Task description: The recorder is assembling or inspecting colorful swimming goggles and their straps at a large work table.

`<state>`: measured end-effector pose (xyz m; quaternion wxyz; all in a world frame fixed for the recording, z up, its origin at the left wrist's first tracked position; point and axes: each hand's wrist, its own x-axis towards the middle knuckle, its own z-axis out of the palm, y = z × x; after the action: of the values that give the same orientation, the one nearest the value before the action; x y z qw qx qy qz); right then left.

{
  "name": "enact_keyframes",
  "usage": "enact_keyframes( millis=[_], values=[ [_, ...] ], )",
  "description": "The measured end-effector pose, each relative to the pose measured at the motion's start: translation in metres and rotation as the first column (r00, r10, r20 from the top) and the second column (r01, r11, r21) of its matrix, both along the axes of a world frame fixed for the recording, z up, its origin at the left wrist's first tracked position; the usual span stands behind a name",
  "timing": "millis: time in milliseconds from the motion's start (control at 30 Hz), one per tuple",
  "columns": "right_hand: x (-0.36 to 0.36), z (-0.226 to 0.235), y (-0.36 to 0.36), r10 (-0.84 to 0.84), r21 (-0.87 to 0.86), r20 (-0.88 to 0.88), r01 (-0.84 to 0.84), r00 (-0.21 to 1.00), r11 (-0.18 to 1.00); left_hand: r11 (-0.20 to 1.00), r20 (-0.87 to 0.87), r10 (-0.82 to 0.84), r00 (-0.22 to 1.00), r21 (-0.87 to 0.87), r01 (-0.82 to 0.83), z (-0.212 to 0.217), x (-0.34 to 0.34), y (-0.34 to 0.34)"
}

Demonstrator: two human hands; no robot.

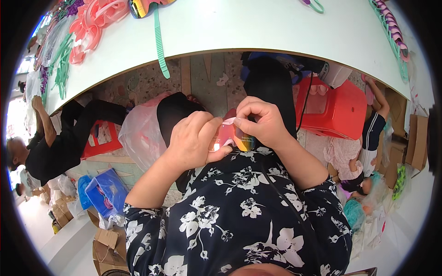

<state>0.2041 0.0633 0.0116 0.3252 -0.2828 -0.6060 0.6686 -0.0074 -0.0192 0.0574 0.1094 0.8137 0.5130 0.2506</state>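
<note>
Over my lap, both hands hold a shiny mirrored goggle lens [244,141] that shades from pink to orange and yellow, with small print on it. My left hand [191,140] grips its left side, thumb along the lower edge and fingers curled behind. At the upper edge, my right hand [260,120] pinches with thumb and forefinger, where a pale pink rim or strip shows. The fingers hide part of the piece. On the white table [258,30] beyond lie mirrored goggles [146,6] with a green ribbed strap [159,46] hanging over the edge.
Pink goggle frames [94,23] and green straps [62,64] pile up at the table's left. Linked goggle parts [391,37] lie on its right. A red stool [338,112] stands at right, a plastic bag [142,129] by my left leg. Co-workers sit on both sides.
</note>
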Motion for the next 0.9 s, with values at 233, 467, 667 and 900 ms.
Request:
enact_keyframes(
  millis=[233,467,667,900],
  values=[
    [-0.001,-0.002,-0.007,-0.049,-0.244,-0.072,0.030,0.996,0.969,1.000,0.020,0.002,1.000,0.013,-0.003,-0.002,-0.001,-0.001],
    [-0.002,-0.003,-0.012,-0.112,-0.597,-0.179,-0.017,0.978,0.802,0.999,0.039,0.009,0.999,0.031,-0.010,-0.003,-0.001,-0.002],
    [-0.002,0.009,-0.008,0.014,-0.419,-0.066,-0.040,0.998,0.907,0.998,0.030,0.037,0.999,0.042,-0.039,0.002,0.000,0.001],
    [0.001,-0.004,-0.010,-0.006,-0.229,-0.005,0.005,1.000,0.973,1.000,0.016,-0.008,1.000,-0.003,0.008,-0.002,0.000,-0.002]
  ],
)
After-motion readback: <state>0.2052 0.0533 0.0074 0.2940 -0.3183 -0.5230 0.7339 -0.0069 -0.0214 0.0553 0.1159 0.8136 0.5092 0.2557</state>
